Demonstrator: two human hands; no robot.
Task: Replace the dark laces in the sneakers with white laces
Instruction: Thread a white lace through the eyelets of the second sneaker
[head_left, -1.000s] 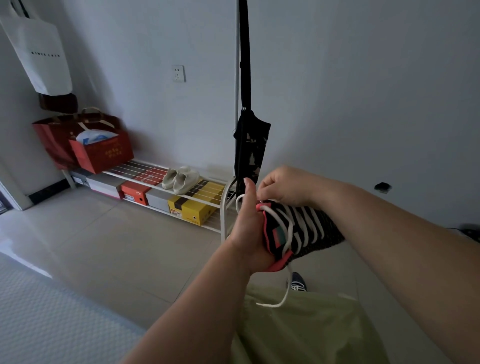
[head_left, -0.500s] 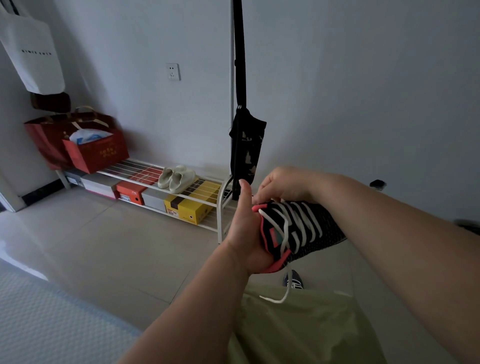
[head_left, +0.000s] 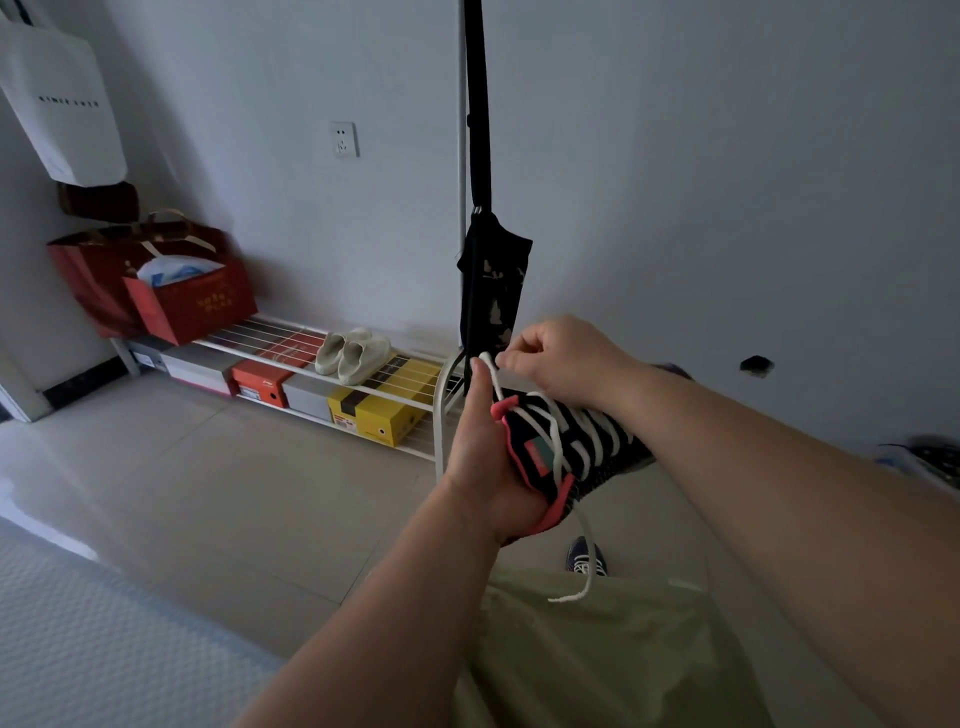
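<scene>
A black knit sneaker (head_left: 613, 457) with coral trim is held in the air above my lap, toe pointing right. My left hand (head_left: 483, 457) grips its heel and collar. A white lace (head_left: 582, 441) criss-crosses the eyelets. My right hand (head_left: 561, 358) pinches one end of that lace just above the collar and holds it taut. The other lace end hangs down below the shoe to my pale green trousers (head_left: 597, 649). A second dark sneaker (head_left: 586, 556) peeks out on the floor beyond my knee.
A low white wire shoe rack (head_left: 441, 410) stands along the wall with shoe boxes (head_left: 374, 410), pale slippers (head_left: 353, 353) and red gift bags (head_left: 182, 296). A black pouch (head_left: 493, 286) hangs from a white pole. A white tote (head_left: 62, 104) hangs top left. Tiled floor lies between.
My right hand has lifted away from the collar, drawing the white lace end up and taut. The sneaker and my left hand have stayed almost still.
</scene>
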